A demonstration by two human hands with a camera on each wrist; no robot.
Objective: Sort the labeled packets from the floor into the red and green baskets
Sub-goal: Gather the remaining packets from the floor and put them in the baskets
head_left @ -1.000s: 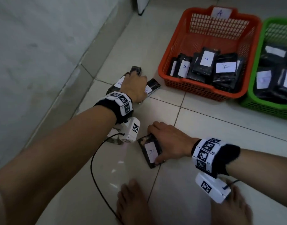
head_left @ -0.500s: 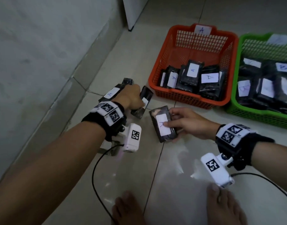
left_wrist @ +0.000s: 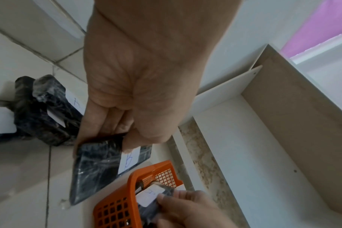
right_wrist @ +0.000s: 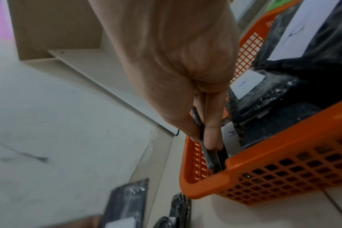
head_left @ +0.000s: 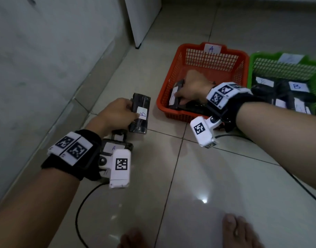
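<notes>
My left hand [head_left: 117, 113] grips a black packet labelled B [head_left: 140, 115] by its end, just above the floor left of the red basket [head_left: 171, 113]. The left wrist view shows thumb and fingers pinching that B packet [left_wrist: 100, 166]. My right hand [head_left: 193, 88] reaches inside the red basket, tagged A, and pinches a black packet labelled A [head_left: 174, 95] on edge at the basket's left wall. From the right wrist, thumb and fingers clamp this packet [right_wrist: 211, 157] inside the basket [right_wrist: 283, 162]. The green basket [head_left: 251, 68] at right holds B packets. Further packets [head_left: 114, 145] lie under my left wrist.
A grey wall [head_left: 46, 68] runs along the left, close to the floor packets. A white cabinet [head_left: 144, 20] stands behind. A black cable [head_left: 78, 212] loops over the tiles, and two bare feet [head_left: 239, 231] are at the bottom edge.
My right hand lifted the A packet off the floor and carried it into the red basket. My left hand picked a B packet out of the floor pile and raised it.
</notes>
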